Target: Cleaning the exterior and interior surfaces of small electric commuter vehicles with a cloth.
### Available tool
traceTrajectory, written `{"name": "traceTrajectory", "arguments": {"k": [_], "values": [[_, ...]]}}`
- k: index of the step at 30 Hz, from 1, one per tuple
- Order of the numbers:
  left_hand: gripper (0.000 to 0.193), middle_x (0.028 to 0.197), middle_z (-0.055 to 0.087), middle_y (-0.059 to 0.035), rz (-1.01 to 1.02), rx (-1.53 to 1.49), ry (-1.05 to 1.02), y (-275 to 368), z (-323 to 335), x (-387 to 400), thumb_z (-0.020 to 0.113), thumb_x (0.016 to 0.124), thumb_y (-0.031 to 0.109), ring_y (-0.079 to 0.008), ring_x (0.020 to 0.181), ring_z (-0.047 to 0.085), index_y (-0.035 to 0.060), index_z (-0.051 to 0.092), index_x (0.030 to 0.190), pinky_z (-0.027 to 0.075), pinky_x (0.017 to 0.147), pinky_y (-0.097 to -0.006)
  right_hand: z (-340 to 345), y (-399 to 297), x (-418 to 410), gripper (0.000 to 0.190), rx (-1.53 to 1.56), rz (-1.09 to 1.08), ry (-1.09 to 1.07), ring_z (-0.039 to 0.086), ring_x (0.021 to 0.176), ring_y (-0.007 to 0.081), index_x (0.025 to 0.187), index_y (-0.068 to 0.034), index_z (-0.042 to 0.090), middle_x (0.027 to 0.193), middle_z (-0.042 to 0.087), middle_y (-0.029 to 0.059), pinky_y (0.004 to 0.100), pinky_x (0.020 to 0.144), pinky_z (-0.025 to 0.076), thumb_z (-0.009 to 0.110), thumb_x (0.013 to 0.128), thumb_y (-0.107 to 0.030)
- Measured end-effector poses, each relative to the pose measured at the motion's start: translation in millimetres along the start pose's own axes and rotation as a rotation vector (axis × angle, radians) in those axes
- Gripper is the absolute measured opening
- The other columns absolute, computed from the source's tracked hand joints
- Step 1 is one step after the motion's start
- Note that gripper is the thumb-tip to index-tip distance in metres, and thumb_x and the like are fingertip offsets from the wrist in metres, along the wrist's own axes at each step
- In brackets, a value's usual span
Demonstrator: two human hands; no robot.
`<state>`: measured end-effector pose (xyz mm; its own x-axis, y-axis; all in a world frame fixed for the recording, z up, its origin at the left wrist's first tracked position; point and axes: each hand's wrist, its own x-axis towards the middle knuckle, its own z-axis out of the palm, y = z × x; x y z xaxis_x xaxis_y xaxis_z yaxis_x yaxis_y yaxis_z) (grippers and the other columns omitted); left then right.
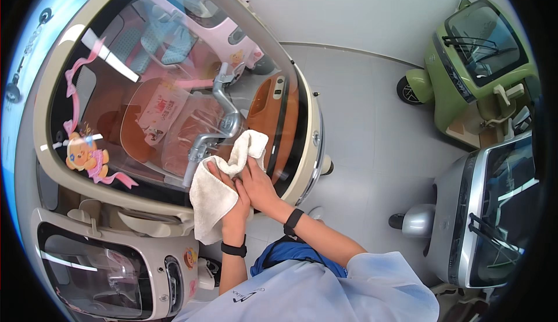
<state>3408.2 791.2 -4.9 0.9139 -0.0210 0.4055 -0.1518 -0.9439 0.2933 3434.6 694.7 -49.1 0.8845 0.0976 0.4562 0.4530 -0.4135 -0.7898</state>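
Note:
A white terry cloth (209,204) lies bunched against the windshield (174,117) of a cream enclosed three-wheeler. Gripping its folds near the windshield's lower edge are my left hand (236,204) and my right hand (260,187), set close together. Part of the cloth hangs down to the left of my left wrist, and another fold rises above my right fingers. Some fingertips are hidden in the fabric. Behind the glass are a silver handlebar (226,119), an orange-brown dashboard (261,104) and a seat under clear plastic. A bear-and-ribbon sticker (87,156) decorates the glass on the left.
A smaller cream vehicle (165,239) stands close at the lower left. To the right are a green three-wheeler (453,99) and a silver one (453,217), with grey tiled floor (348,126) between. A pale wall (348,8) rises beyond.

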Motion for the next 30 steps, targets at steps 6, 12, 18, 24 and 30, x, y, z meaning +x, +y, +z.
{"name": "traceTrajectory", "arguments": {"k": [6, 12, 18, 24, 30], "values": [[0.062, 0.160, 0.026, -0.0205, 0.048, -0.029, -0.053, 64, 73, 55, 0.047, 0.096, 0.013, -0.0347, 0.147, 0.028, -0.0016, 0.027, 0.153, 0.021, 0.121, -0.0415, -50, 87, 21, 0.046, 0.051, 0.109, -0.078, 0.044, 0.131, 0.0440, 0.138, 0.003, 0.042, 0.151, 0.030, 0.0272, 0.0437, 0.104, 0.044, 0.051, 0.097, -0.015], [0.062, 0.157, 0.031, -0.0207, 0.054, 0.040, -0.097, 99, 182, 109, 0.049, 0.095, 0.015, -0.0335, 0.143, 0.033, -0.0019, 0.029, 0.152, 0.025, 0.119, -0.0399, -101, 205, 64, 0.054, 0.144, 0.196, -0.190, 0.033, 0.138, 0.0450, 0.143, 0.004, 0.038, 0.151, 0.029, 0.0288, 0.0429, 0.112, 0.037, 0.052, 0.093, -0.010], [0.061, 0.149, 0.044, -0.0199, 0.024, 0.131, -0.080, 143, 273, 192, 0.052, 0.095, 0.020, -0.0325, 0.134, 0.046, 0.0002, 0.035, 0.150, 0.034, 0.114, -0.0378, -139, 304, 138, 0.063, 0.142, 0.134, -0.324, 0.022, 0.143, 0.0469, 0.147, 0.006, 0.029, 0.154, 0.023, 0.0312, 0.0439, 0.119, 0.024, 0.054, 0.092, -0.012], [0.064, 0.156, 0.035, -0.0163, -0.219, 0.051, -0.086, 156, 283, 247, 0.049, 0.096, 0.019, -0.0294, 0.143, 0.036, 0.0065, 0.027, 0.155, 0.026, 0.119, -0.0359, -144, 342, 210, 0.065, 0.007, 0.021, -0.536, 0.018, 0.147, 0.0440, 0.150, 0.000, 0.031, 0.158, 0.023, 0.0248, 0.0476, 0.120, 0.024, 0.055, 0.090, -0.011], [0.068, 0.161, 0.026, -0.0167, -0.310, 0.154, -0.074, 180, 314, 335, 0.048, 0.095, 0.014, -0.0313, 0.147, 0.027, 0.0050, 0.021, 0.157, 0.019, 0.122, -0.0376, -158, 395, 300, 0.062, 0.053, -0.122, -0.588, 0.023, 0.145, 0.0439, 0.148, -0.003, 0.037, 0.154, 0.030, 0.0235, 0.0486, 0.118, 0.028, 0.055, 0.088, -0.008]]}}
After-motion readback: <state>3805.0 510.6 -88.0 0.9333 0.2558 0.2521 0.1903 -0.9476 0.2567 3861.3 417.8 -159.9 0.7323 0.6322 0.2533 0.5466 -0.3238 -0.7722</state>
